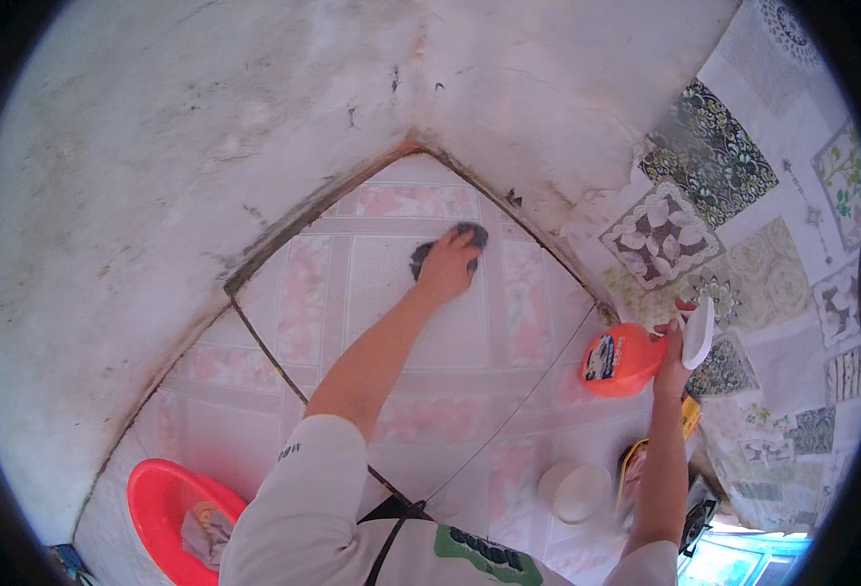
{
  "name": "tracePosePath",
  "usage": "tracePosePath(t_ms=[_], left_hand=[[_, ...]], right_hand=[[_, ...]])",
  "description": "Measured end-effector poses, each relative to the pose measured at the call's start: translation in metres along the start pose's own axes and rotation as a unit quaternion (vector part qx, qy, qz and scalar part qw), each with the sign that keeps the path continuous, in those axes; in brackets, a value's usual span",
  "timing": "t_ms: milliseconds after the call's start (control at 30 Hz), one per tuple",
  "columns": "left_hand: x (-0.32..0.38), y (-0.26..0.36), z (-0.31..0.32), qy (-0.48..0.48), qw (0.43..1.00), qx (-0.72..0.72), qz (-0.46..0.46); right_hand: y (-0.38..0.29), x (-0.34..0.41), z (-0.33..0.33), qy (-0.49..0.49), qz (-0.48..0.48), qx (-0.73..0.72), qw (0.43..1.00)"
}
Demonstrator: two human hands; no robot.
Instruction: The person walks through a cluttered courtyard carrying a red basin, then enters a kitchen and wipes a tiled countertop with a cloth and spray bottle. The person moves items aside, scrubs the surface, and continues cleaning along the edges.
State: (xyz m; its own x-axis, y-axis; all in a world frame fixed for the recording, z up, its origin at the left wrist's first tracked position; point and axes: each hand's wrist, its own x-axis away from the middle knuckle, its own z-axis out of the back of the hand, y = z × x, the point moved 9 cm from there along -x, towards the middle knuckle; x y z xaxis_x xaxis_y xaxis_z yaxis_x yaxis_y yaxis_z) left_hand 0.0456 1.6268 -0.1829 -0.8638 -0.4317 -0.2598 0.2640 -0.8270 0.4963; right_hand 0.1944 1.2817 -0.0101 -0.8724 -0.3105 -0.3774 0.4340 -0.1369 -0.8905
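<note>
My left hand presses a dark grey cloth flat on the pink and white patterned tiles, below the corner where two walls meet. At the right, my right hand grips an orange spray bottle with a white spray head. The bottle is tilted on its side, and its label bears writing. Part of its neck is hidden behind my fingers.
A red plastic basin with a cloth in it stands at the lower left. A white round container is at the lower right, near a yellow-edged item. Stained walls enclose the tiled corner; patterned sheeting covers the right wall.
</note>
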Motion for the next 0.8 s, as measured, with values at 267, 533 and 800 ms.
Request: tracePosePath(t_ms=[267,533,800], left_hand=[[0.155,-0.014,0.088,0.042,0.994,-0.022,0.098],[0.236,0.007,0.103,0.055,0.986,-0.042,0.154],[0.227,0.052,0.073,0.012,0.994,-0.024,0.103]], right_hand=[[-0.043,0.017,-0.088,-0.351,0.124,0.050,0.927],[-0.066,0.071,-0.182,-0.492,-0.065,0.051,0.867],[-0.063,0.098,-0.196,-0.535,0.008,0.099,0.839]])
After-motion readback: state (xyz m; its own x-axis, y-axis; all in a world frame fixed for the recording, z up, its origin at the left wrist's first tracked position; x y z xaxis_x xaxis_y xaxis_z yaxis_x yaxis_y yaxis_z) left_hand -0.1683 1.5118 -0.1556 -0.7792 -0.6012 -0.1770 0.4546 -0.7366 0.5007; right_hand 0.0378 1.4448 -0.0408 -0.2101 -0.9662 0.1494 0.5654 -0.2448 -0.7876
